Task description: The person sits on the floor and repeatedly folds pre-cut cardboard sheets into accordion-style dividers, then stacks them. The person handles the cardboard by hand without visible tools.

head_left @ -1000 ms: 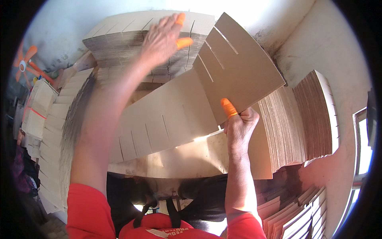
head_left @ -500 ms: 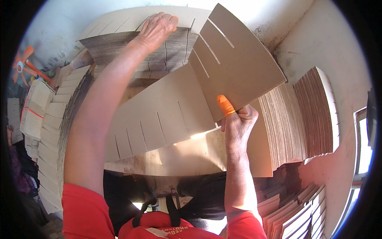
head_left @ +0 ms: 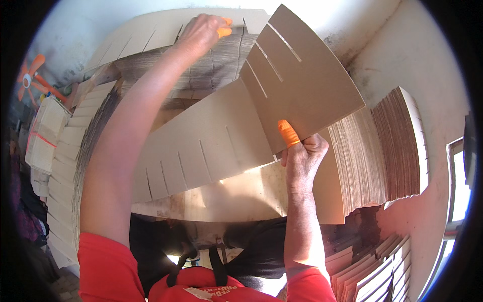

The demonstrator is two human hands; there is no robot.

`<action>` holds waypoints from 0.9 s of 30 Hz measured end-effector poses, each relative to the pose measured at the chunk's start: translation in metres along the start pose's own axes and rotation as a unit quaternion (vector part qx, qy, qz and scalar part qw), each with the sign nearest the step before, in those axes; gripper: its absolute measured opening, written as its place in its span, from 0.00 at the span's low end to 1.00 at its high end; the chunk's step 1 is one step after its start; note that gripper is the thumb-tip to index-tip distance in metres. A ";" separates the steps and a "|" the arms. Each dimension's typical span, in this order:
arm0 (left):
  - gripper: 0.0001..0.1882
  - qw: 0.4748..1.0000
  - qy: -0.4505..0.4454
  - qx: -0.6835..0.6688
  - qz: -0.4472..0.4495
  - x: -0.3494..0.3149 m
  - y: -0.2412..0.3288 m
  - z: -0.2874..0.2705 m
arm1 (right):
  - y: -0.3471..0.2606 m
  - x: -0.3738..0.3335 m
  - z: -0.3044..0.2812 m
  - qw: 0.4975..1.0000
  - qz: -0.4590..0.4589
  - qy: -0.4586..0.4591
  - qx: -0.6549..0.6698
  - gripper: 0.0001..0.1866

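Far left: fan, orange blades, pale hub, near the back wall; wall pale, dark blotches behind the fan. Below the fan: pale bundle with a thin red band across it. Lower left edge: heap of dark cloth, partly purple; detail unclear. Right: side wall, whitish, reddish lower down. Right edge: window, bright, framed; dark object beside it, kind indeterminate.

Pale stained walls; bright window at right; sunlight patches on wooden tabletop.
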State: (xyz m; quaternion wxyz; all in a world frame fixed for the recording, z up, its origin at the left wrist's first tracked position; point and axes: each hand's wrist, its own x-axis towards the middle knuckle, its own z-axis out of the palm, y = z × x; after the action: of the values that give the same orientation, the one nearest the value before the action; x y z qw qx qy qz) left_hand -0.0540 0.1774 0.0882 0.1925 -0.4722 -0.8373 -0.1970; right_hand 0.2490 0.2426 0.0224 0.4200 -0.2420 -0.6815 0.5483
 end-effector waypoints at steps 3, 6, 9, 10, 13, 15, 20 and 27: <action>0.12 0.995 0.071 0.016 0.066 -0.004 -0.006 -0.004 | -0.002 0.002 -0.001 1.000 0.009 0.008 -0.001 0.05; 0.10 0.955 0.123 0.162 0.216 -0.013 -0.006 -0.004 | -0.014 0.000 0.000 0.999 0.044 0.002 0.006 0.11; 0.10 0.931 0.079 0.261 0.242 -0.027 0.006 0.002 | -0.011 0.000 -0.001 0.999 0.043 -0.009 0.014 0.11; 0.10 0.928 0.052 0.288 0.230 -0.032 0.010 0.004 | -0.011 0.000 -0.001 0.999 0.038 -0.006 0.016 0.11; 0.09 0.931 0.047 0.281 0.230 -0.047 0.020 0.014 | -0.013 -0.001 -0.001 0.999 0.034 -0.001 0.020 0.11; 0.09 0.925 0.029 0.305 0.224 -0.055 0.026 0.016 | -0.014 -0.001 0.000 0.999 0.039 0.000 0.027 0.11; 0.05 0.915 0.149 0.265 0.267 -0.054 0.011 0.020 | -0.009 -0.001 0.000 0.999 0.032 -0.007 0.011 0.07; 0.22 0.924 0.034 0.292 0.244 -0.079 0.030 0.012 | -0.010 0.001 -0.002 0.999 0.027 -0.025 0.018 0.06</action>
State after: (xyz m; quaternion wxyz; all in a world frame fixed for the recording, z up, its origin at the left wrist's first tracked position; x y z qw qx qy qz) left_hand 0.0080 0.1414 0.0425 0.3926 -0.5777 -0.7096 0.0930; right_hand 0.2520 0.2415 0.0327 0.3920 -0.2387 -0.6755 0.5771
